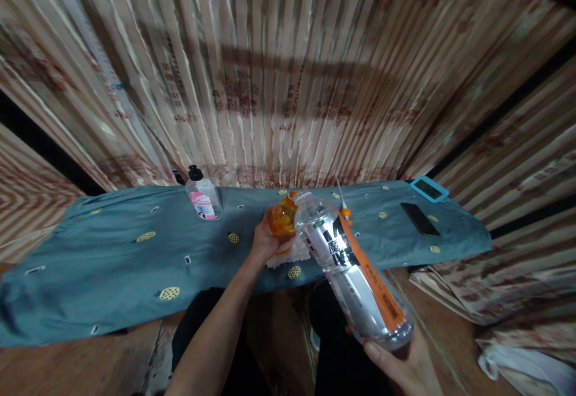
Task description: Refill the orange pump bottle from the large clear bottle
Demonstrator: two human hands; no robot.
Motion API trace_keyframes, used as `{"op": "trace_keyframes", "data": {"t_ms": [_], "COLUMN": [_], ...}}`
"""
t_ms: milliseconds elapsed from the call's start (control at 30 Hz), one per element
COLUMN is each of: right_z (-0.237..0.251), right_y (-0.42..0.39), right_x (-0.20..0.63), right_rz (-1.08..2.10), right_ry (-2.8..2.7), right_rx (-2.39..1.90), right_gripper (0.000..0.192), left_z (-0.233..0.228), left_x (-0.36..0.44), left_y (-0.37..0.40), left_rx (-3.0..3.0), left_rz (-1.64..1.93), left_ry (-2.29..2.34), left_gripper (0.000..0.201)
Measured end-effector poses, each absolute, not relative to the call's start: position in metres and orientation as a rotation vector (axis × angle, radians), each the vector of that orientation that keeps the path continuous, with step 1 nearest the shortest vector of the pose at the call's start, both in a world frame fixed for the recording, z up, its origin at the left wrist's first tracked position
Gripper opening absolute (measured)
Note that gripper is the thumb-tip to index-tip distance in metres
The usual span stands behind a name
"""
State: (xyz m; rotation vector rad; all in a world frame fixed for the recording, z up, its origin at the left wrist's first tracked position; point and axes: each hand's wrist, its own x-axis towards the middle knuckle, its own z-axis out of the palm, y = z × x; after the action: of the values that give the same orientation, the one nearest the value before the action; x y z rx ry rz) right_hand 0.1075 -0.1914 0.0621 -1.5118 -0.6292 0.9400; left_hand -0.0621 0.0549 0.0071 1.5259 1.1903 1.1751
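Observation:
My right hand [402, 363] grips the base of a large clear plastic bottle [355, 276] with an orange and black label, tilted so its open neck points at a small orange container [283, 219]. My left hand [265, 240] holds that orange container over a white cloth [292, 253] on the blue-grey table cover [112, 252]. The bottle's mouth touches or nearly touches the orange container's rim.
A pump bottle with a pink label [203, 195] stands at the table's back. A black phone [420, 218] and a teal-framed device [429, 189] lie at the right end. A thin orange-tipped tool [344, 204] sits behind the bottle. Striped curtains surround the table.

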Motion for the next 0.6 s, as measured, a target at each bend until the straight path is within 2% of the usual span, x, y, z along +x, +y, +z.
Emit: {"op": "trace_keyframes", "data": {"t_ms": [300,600], "right_z": [0.063,0.072], "right_y": [-0.19,-0.187], "right_x": [0.105,0.099], "right_rz": [0.94,0.954], "right_ry": [-0.607,-0.575], "right_rx": [-1.544,-1.506], "right_gripper": [0.106,0.095], "left_z": [0.007,0.0], "left_x": [-0.062,-0.063], "left_y": [0.055,0.059], "left_rx": [1.495,1.542], "left_rz": [1.169,1.144], "left_ry": [1.184,1.226], "left_gripper": [0.07,0.07]}}
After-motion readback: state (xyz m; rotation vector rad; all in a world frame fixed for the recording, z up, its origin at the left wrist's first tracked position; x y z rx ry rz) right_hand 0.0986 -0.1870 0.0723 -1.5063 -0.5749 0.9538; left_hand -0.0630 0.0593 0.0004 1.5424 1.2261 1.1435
